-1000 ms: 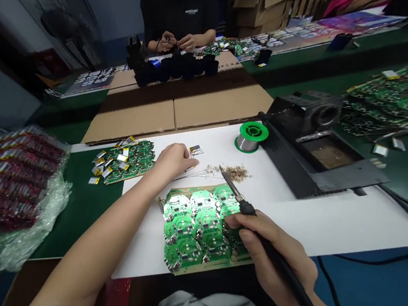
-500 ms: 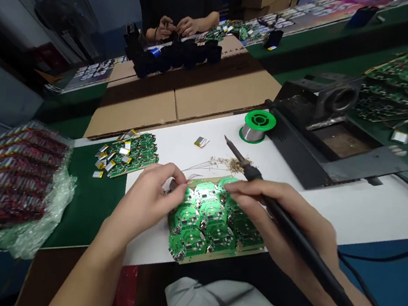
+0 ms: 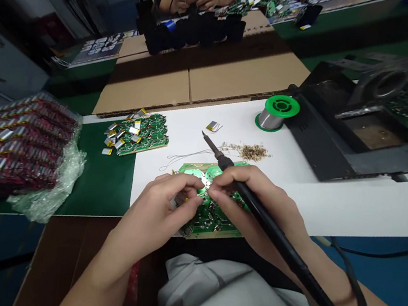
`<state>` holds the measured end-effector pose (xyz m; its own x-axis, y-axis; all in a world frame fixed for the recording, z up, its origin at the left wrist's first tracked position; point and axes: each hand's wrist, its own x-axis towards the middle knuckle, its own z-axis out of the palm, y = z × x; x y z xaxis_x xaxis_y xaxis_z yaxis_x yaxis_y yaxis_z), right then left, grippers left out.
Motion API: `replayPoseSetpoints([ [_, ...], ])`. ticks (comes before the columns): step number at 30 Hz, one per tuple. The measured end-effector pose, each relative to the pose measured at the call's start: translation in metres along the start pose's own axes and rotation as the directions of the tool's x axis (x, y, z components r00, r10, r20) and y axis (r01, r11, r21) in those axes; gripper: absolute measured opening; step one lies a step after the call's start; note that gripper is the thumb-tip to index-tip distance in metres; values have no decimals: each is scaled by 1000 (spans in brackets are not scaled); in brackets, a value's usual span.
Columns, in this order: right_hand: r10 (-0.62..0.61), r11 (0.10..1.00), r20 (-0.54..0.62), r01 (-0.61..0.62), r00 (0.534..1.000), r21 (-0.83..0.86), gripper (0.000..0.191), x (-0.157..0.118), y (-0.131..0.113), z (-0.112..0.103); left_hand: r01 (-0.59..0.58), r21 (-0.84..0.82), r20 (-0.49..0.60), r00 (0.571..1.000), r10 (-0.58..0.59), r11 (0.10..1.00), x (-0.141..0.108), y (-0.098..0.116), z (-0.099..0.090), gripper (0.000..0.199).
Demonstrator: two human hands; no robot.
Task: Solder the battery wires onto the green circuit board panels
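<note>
My right hand is wrapped round a black soldering iron, its tip pointing up and left above the white sheet. The thumb and fingertips of that hand come together over a green circuit board panel. Across from them, my left hand is closed in a pinch, fingertips almost touching the right ones. A small silver and yellow battery shows partly under its curled fingers. Both hands hide much of the panel. Beyond it lie thin wires and a single loose battery.
A green solder spool stands beside a black metal stand. Brown crumbs lie on the white sheet. To the left are another board panel with batteries on it and a tall battery stack. Another person's hands work across the table.
My left hand has moved right, over the panel, and my right hand has come left to meet it. The iron's tip has shifted left. The view has tilted down.
</note>
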<state>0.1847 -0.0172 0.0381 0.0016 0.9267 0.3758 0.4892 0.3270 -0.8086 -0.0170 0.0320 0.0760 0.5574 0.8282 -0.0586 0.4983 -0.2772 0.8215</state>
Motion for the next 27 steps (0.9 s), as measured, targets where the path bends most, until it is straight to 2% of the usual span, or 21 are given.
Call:
replayPoseSetpoints([
  [3,-39,999,56,38,998,18,5,-1,4,-1,-12,-52,-22,1000,11,999,-1,-1,6,10],
  [5,-109,994,120,106,987,30,9,-1,8,-2,-20,-40,-5,1000,20,999,-3,-3,9,13],
  [10,-290,957,311,281,905,75,22,4,7,-12,8,-46,62,998,-5,999,-10,-5,9,15],
  [14,-340,936,359,351,869,36,25,8,-1,-18,27,-75,104,994,-19,997,-12,-7,8,19],
  [17,-338,936,342,352,877,22,25,6,-3,-16,44,-55,134,990,-36,998,-13,-7,6,21],
  [21,-292,955,323,294,900,42,20,-1,-1,-8,38,-11,162,986,-36,999,-13,-7,2,20],
  [27,-222,967,254,179,941,182,19,-1,-1,-10,21,-70,196,981,-7,997,-10,-8,2,20],
])
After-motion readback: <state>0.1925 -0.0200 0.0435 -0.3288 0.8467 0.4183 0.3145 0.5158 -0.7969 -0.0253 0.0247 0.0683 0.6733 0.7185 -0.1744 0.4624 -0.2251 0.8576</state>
